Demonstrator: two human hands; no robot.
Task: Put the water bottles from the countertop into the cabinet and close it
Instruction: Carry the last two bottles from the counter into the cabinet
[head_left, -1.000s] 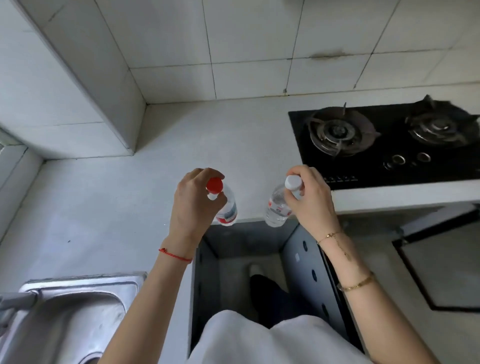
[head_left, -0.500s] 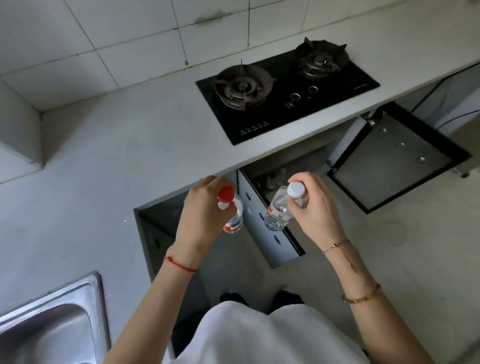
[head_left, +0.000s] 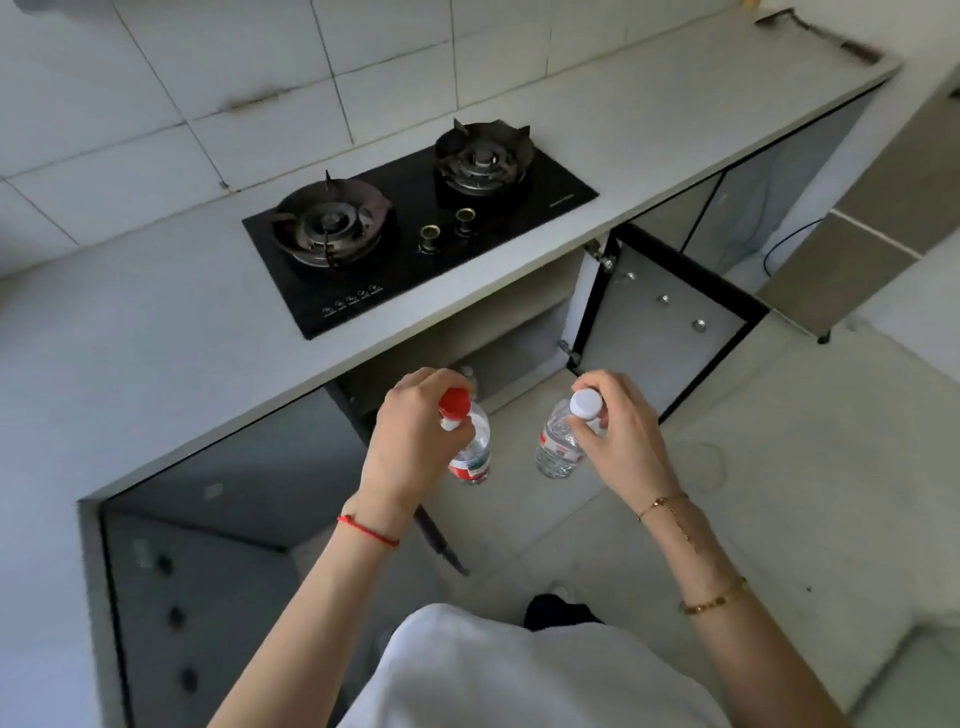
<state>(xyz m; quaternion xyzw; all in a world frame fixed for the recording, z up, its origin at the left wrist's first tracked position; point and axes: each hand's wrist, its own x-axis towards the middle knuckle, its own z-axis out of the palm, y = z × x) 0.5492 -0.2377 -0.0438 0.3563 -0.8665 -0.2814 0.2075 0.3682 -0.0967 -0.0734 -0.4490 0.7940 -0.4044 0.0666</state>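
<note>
Left hand (head_left: 410, 447) grips the red-capped bottle (head_left: 470, 441), right hand (head_left: 621, 431) the white-capped bottle (head_left: 561, 441), before the open cabinet (head_left: 498, 338).

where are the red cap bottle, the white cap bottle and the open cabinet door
red cap bottle (head_left: 471, 457), head view, on its label
white cap bottle (head_left: 558, 451), head view, on its clear body
open cabinet door (head_left: 660, 332), head view, on its inner panel

red string bracelet (head_left: 368, 531), gold bracelets (head_left: 712, 603), white top (head_left: 519, 675)
</note>
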